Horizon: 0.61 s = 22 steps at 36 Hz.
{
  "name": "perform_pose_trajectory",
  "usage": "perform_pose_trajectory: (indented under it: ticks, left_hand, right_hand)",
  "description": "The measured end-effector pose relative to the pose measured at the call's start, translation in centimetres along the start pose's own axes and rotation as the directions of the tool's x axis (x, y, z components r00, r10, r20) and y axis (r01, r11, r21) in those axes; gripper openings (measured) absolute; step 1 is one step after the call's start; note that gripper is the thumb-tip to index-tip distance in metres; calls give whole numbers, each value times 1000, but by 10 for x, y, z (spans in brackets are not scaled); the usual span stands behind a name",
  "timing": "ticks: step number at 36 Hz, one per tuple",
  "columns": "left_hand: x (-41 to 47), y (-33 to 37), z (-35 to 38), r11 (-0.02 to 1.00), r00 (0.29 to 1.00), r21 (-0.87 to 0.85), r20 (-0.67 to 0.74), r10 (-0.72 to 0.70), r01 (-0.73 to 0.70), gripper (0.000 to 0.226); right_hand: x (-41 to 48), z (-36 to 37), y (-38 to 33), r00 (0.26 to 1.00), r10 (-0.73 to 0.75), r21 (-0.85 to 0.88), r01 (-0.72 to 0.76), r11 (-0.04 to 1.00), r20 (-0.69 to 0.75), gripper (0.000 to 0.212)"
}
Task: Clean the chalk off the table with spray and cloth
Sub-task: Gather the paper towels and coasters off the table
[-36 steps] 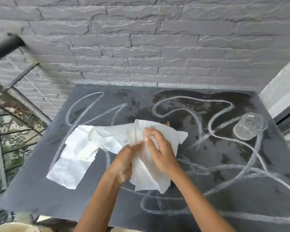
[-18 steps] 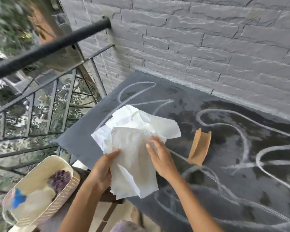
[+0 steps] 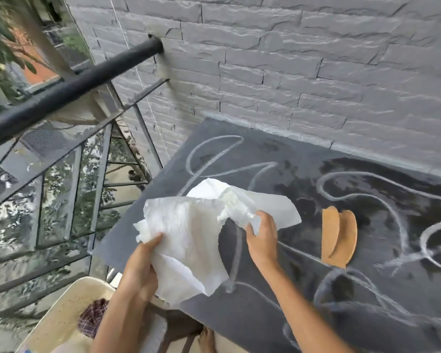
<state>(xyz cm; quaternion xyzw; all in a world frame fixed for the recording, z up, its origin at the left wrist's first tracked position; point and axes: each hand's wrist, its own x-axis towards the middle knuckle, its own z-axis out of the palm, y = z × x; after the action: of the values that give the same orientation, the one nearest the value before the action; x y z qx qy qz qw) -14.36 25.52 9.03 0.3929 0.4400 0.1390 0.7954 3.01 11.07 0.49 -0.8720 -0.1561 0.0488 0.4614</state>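
A crumpled white cloth (image 3: 189, 230) hangs above the left edge of the dark table (image 3: 303, 174). My left hand (image 3: 140, 268) grips its lower left part. My right hand (image 3: 262, 238) pinches its upper right fold. White chalk loops (image 3: 362, 179) and wet patches cover the tabletop. No spray bottle is in view.
A tan curved piece (image 3: 337, 238) lies on the table right of my right hand. A cream basket (image 3: 59, 317) with a dark checked item stands below the table's left corner. A black railing (image 3: 69, 90) and glass panels stand at left; a grey brick wall (image 3: 316, 59) is behind.
The view swung left, away from the glass at the table's right. The cloth has been lifted off the table and carried toward its left edge, uncovering the tan piece.
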Motion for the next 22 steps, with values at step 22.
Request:
perform_pose_trajectory:
  ticks: [22]
  left_hand:
    - [69, 41, 25, 993, 975, 77, 200, -100, 86, 33]
  right_hand:
    - [34, -10, 45, 995, 47, -350, -75, 934, -88, 28]
